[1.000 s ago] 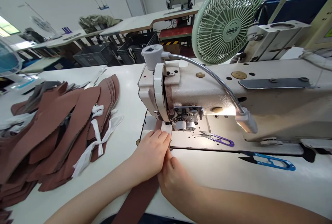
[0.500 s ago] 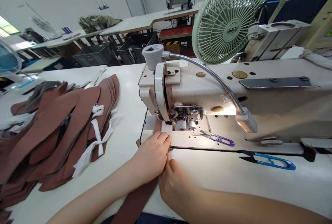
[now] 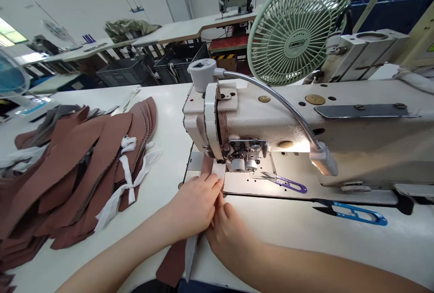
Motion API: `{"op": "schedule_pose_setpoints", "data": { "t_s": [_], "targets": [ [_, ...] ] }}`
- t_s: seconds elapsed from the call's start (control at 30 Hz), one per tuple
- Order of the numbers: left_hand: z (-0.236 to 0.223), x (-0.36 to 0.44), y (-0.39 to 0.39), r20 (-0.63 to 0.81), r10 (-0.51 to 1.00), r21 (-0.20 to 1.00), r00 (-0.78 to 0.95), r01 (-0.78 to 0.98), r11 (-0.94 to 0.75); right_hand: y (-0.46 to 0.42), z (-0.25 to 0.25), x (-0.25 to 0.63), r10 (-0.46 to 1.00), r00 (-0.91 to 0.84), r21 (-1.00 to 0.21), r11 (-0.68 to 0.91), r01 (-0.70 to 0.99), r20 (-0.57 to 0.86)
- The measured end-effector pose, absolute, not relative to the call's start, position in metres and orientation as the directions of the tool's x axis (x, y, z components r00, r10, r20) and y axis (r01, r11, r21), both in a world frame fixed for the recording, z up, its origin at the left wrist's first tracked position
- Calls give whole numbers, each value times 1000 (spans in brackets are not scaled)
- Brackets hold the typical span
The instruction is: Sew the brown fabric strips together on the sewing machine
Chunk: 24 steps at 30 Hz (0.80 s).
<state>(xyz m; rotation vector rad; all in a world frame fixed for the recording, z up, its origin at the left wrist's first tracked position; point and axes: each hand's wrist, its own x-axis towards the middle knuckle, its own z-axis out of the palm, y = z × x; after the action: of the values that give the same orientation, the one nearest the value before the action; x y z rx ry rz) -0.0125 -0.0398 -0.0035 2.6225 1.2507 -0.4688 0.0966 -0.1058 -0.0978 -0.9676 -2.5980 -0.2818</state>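
A brown fabric strip (image 3: 172, 263) runs from the table's front edge, beneath my hands, to the needle area of the sewing machine (image 3: 271, 116). Part of its grey underside is folded into view near the loose end. White tape (image 3: 218, 169) lies on the strip just before the presser foot. My left hand (image 3: 198, 200) is closed on the strip and tape, fingertips close to the foot. Right below it, my right hand (image 3: 230, 229) pinches the strip's right edge. The pinching fingertips are partly hidden, and the needle itself cannot be made out.
Purple thread snips (image 3: 290, 184) lie on the machine bed, blue thread snips (image 3: 359, 214) on the table at right. Left of me is a pile of brown cut pieces (image 3: 77, 162) with white ties. A lamp (image 3: 322, 159) and green fan (image 3: 298, 42) stand over the machine.
The strip has shifted toward the machine, so its loose end and grey underside now show below my hands. My right hand has moved slightly up and left. My left hand stays nearly in place.
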Motion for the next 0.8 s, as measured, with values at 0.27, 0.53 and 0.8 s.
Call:
{"op": "schedule_pose_setpoints", "data": {
  "t_s": [0.27, 0.53, 0.8],
  "targets": [
    [-3, -15, -40, -336, 723, 57, 603, 779, -624, -104, -98, 92, 537, -712, 102, 762, 640, 453],
    [-7, -7, -31, -399, 750, 44, 527, 828, -559, -98, -96, 89, 583, -728, 40, 770, 637, 360],
    [-9, -17, -31, -302, 707, 19, 640, 745, -667, -89, -93, 90, 622, -716, 55, 741, 669, 317]
  ]
}}
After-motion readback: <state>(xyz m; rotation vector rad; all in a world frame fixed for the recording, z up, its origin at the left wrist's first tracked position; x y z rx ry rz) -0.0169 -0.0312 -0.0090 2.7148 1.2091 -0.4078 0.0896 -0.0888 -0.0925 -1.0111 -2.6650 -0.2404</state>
